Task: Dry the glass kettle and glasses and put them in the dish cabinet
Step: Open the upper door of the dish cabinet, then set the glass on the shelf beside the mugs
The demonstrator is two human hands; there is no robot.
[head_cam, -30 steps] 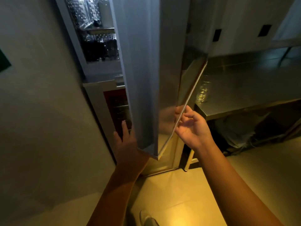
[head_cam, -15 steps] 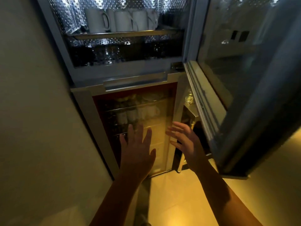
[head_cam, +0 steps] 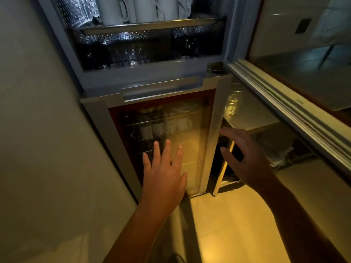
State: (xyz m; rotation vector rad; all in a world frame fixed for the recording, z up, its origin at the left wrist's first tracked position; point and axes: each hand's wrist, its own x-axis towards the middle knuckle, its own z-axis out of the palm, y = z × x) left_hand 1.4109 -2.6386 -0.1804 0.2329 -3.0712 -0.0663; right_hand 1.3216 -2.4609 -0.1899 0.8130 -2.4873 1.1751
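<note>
Head | upper door (head_cam: pixel 296 76) swung wider | L hand (head_cam: pixel 163 175) + R hand (head_cam: pixel 245 160) both spread, empty

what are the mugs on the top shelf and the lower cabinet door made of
The mugs look like glazed white ceramic: opaque with a smooth sheen. The lower door seems to be glass in a metal-looking frame: cups show through it.

Left hand (head_cam: pixel 163 174) and right hand (head_cam: pixel 246 158) hover, fingers spread, seemingly just off the dish cabinet (head_cam: pixel 148 76).

Both arms reach forward, left hand (head_cam: pixel 163 175) and right hand (head_cam: pixel 245 158) with fingers (head_cam: pixel 167 149) seemingly spread, holding nothing.
</note>
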